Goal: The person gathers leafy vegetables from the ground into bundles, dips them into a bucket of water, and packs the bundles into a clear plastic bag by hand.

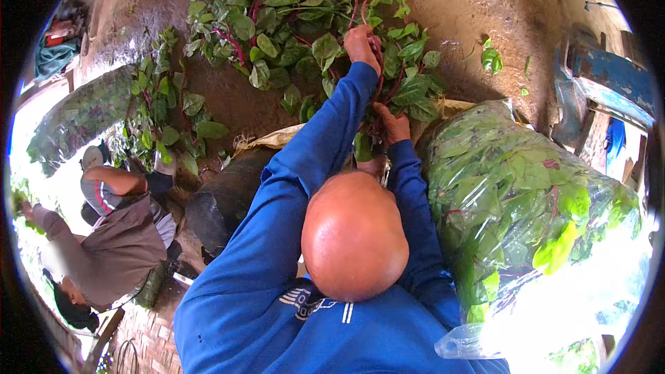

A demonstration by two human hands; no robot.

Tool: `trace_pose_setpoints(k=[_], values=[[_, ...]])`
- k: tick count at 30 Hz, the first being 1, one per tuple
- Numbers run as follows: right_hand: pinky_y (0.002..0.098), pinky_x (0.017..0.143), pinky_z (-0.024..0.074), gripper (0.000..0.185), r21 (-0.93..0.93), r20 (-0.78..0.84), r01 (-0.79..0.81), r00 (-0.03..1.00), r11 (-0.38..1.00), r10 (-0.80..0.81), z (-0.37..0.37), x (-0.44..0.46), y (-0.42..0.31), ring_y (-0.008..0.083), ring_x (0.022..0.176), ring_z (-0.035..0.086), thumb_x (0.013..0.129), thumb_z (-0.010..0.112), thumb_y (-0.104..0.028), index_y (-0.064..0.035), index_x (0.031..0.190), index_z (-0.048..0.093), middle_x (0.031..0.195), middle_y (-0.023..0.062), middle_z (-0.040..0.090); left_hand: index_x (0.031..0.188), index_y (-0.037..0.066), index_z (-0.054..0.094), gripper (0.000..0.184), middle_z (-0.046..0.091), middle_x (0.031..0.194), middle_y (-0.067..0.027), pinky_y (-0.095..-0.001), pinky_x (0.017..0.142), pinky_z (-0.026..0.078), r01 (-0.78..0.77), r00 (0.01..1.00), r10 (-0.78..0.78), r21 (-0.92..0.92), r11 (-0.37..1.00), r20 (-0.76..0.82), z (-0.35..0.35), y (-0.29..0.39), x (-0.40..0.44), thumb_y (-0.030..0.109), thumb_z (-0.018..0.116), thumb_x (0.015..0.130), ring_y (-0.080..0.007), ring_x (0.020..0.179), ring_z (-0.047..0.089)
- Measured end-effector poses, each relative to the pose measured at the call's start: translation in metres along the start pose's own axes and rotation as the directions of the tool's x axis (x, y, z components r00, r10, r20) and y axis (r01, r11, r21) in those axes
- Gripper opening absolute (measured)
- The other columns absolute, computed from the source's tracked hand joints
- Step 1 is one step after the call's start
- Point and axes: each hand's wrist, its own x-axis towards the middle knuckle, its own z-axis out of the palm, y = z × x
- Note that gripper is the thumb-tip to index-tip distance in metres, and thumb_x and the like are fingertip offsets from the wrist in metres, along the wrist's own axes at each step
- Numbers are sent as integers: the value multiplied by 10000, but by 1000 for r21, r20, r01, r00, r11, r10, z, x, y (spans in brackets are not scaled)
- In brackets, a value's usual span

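My left hand (362,48) is closed around reddish-purple stems of a leafy green vine at the edge of a large heap of leafy vines (284,21). Lower and to the right, my right hand (393,123) is closed at the lower part of a bunch of leafy stems (409,90). The bunch hangs between both hands, its broad green leaves spreading to the right. My fingers partly hide the stems. Both arms reach forward in blue sleeves.
On the right stands a big clear plastic bag (512,201) packed with leaves. Loose leaves (492,61) lie on the brown floor (457,0). Another person (118,242) sits at the left, near a second filled bag (83,118). A blue wooden piece (613,76) stands far right.
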Motion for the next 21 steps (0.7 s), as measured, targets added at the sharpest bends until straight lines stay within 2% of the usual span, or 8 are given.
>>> trace_pose_setpoints(k=[3,5,11,15,17,18,20,21], values=[[290,600,496,490,-19,-25,99,995,995,-100,1,-3,0,151,667,612,686,780,-354,5,979,620,875,81,659,704,70,492,85,452,561,-35,-318,442,374,-21,999,18,-102,995,-28,-1,-6,5,89,561,748,-166,451,455],[325,669,504,517,-238,43,-104,992,966,117,0,-12,-20,196,740,634,696,757,-388,31,968,623,883,101,670,703,68,502,93,449,563,-31,-309,459,351,44,995,-53,-105,993,-90,2,-10,6,107,574,746,-158,460,431],[367,694,505,522,-583,-152,-179,982,792,111,8,1,-16,259,766,653,710,730,-395,62,942,629,887,143,679,726,66,499,140,446,615,-31,-317,483,329,12,1000,-10,101,995,-23,7,-1,-8,177,575,765,-148,514,415],[369,685,502,564,-451,-127,-181,982,874,138,15,-1,-16,264,781,657,685,734,-436,80,889,632,897,159,677,721,77,547,141,505,743,-22,-351,632,355,5,999,7,375,927,-31,5,7,-17,206,587,760,-173,696,464],[374,684,502,533,-22,91,-170,981,985,172,18,-22,-37,265,808,656,697,727,-409,79,893,639,907,179,673,737,78,559,159,518,743,-22,-350,650,362,8,1000,-4,281,960,-15,-1,2,-9,233,591,756,-176,695,468],[374,684,502,533,-23,86,-169,982,985,171,12,-14,-25,265,808,656,697,727,-409,79,893,639,907,179,673,753,79,571,181,532,744,-23,-349,669,369,16,1000,-17,179,984,5,-6,-7,-1,259,595,752,-178,694,472],[343,397,453,548,-83,170,87,983,993,-71,2,4,-3,225,440,566,674,733,-501,16,830,641,677,129,634,785,77,585,217,556,762,-25,-351,688,389,106,987,-121,135,985,109,-23,-22,26,293,582,759,-190,714,497],[343,397,453,548,-83,167,86,983,993,-72,7,4,-11,225,440,566,674,733,-501,16,830,641,677,129,634,817,76,599,258,580,779,-27,-354,708,409,193,955,-211,102,976,211,-26,-20,29,327,568,767,-202,735,523]])
